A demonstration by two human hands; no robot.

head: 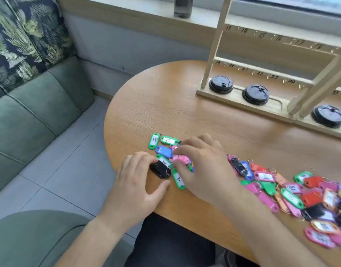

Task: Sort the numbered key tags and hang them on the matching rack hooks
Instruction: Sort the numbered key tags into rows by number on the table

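Observation:
A small group of key tags lies near the table's left end: a green tag marked 19 (154, 141), another green tag (169, 140), a blue tag (163, 151), a black tag (160, 170) and a green tag (179, 179). My left hand (136, 186) rests at the table edge with its fingertips touching the black tag. My right hand (201, 166) lies palm down over pink tags (179, 158), fingers curved on them. A large heap of coloured tags (293, 197) spreads to the right. The wooden rack (262, 74) with numbered hooks stands at the back right.
Three black cup lids (220, 84) (255, 94) (328, 116) sit on the rack's base. A dark bottle (182, 6) stands on the window sill. A green sofa (31, 116) is to the left, beyond the rounded table edge (108, 132).

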